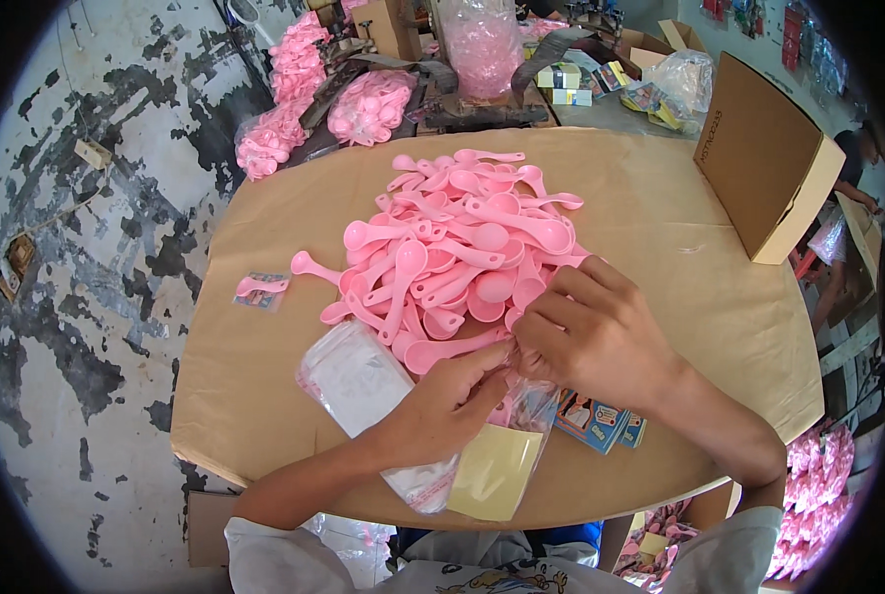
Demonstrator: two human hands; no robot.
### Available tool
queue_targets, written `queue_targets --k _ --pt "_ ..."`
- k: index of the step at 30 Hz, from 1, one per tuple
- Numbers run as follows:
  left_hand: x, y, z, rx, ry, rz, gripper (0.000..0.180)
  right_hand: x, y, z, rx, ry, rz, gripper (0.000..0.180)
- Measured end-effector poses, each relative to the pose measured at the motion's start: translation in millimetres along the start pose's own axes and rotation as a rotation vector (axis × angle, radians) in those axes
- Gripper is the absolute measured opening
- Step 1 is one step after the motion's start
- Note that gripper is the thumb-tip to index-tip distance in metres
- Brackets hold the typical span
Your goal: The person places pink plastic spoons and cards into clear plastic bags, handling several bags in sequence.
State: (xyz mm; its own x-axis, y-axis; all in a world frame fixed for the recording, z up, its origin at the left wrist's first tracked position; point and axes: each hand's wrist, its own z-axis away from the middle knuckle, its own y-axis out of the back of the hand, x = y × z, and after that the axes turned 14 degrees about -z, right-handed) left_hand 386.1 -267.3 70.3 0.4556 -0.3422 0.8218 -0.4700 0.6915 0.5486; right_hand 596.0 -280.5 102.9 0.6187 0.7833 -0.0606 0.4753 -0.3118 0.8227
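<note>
My left hand (444, 408) and my right hand (601, 337) meet at the near edge of a heap of pink plastic spoons (462, 238). Both are closed, fingertips pinching the upper end of a clear plastic bag (533, 408). In the bag are a pale yellow card (495, 471) and a piece of pink plastic, partly hidden by my fingers. Under my left forearm lies a stack of clear plastic bags (353, 368). Blue printed cards (591, 424) sit just below my right wrist.
A packed pink spoon (262, 286) lies at the table's left. An open cardboard box (759, 163) stands at the back right. Bulging bags of pink items (371, 107) are behind the table (660, 188). Boxes of pink pieces (660, 540) are below its near right edge. Another person (856, 163) is at far right.
</note>
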Motion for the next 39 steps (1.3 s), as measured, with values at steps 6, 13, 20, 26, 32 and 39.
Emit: queue_targets --k 6,13,20,26,32,39 --pt "18.1 -4.9 2.2 0.145 -0.138 0.606 0.03 29.6 50.1 -8.6 0.423 -0.464 -0.749 0.01" --pt "8.5 8.7 -4.5 0.123 0.103 0.861 0.04 127.8 78.4 86.5 0.03 -0.854 -0.809 0.017" --pt "6.8 5.4 -5.6 0.127 0.057 0.823 0.038 87.4 58.5 55.2 0.312 -0.622 -0.456 0.025" --pt "0.7 8.0 0.7 0.073 0.027 0.806 0.04 -2.9 6.3 19.2 -0.07 -0.631 -1.045 0.031" --pt "12.9 6.2 0.4 0.165 0.048 0.738 0.041 -3.2 -3.2 24.8 0.088 -0.737 -1.241 0.022" --pt "9.2 9.1 0.1 0.192 -0.025 0.687 0.035 -1.1 -3.7 25.9 0.19 -0.802 -1.254 0.021"
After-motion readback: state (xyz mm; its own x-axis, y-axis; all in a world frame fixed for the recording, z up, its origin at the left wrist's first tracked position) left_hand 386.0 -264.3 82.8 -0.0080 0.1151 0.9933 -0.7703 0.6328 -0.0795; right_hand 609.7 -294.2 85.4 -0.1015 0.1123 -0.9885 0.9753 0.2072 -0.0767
